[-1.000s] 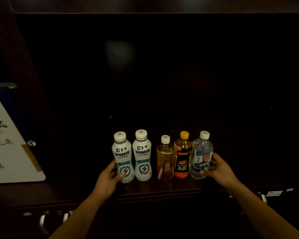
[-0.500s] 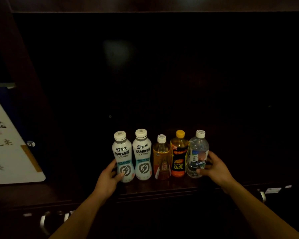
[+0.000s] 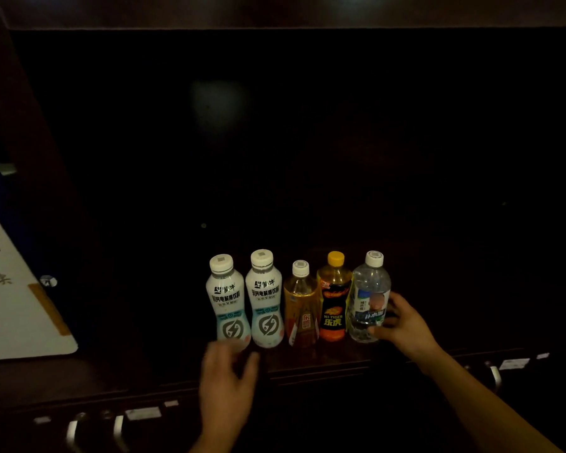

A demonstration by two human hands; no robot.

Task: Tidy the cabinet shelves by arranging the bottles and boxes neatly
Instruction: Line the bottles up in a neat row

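Several bottles stand upright in a tight row on the dark shelf (image 3: 324,358). From the left: two white electrolyte bottles (image 3: 227,302) (image 3: 266,299), an amber tea bottle (image 3: 301,305), an orange Hi-Tiger bottle (image 3: 334,299) with a yellow cap, and a clear water bottle (image 3: 370,299). My right hand (image 3: 402,325) cups the right side of the water bottle, fingers around its lower half. My left hand (image 3: 229,377) is blurred, just in front of and below the leftmost white bottle, fingers spread and holding nothing.
The cabinet interior behind the bottles is dark. A white sheet with calligraphy (image 3: 10,299) leans at the left. Metal drawer handles (image 3: 72,433) (image 3: 494,376) show below the shelf edge, with small white labels (image 3: 143,413) beside them.
My left hand has let go of the leftmost white bottle and dropped back toward me. My right hand slid the water, Hi-Tiger and tea bottles left, closing the gaps in the row.
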